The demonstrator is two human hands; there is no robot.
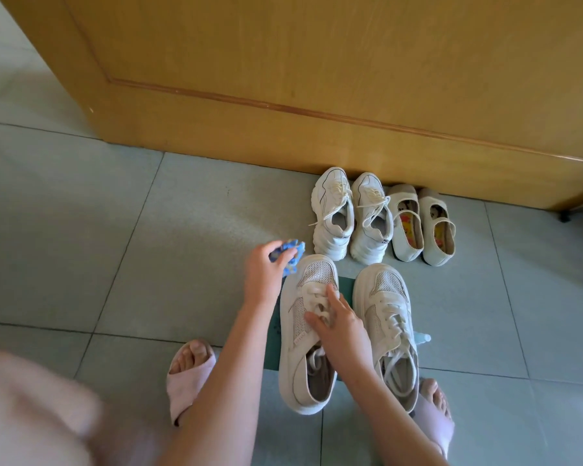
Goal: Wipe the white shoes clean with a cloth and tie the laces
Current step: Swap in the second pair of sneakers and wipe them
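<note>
Reaching the left hand [266, 274] forward, just left of the toe of the nearer white shoe [297, 358], gripping a crumpled blue cloth [290, 252] close beside that toe. Laying the right hand [342, 326] over that shoe's laces [312, 294], thumb and forefinger spreading flat, pressing down. Leaving the second shoe [389, 317] standing just right of it, untouched.

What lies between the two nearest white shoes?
In the head view, a strip of dark green mat; nearer the person, the right hand and forearm cross the gap.
</note>
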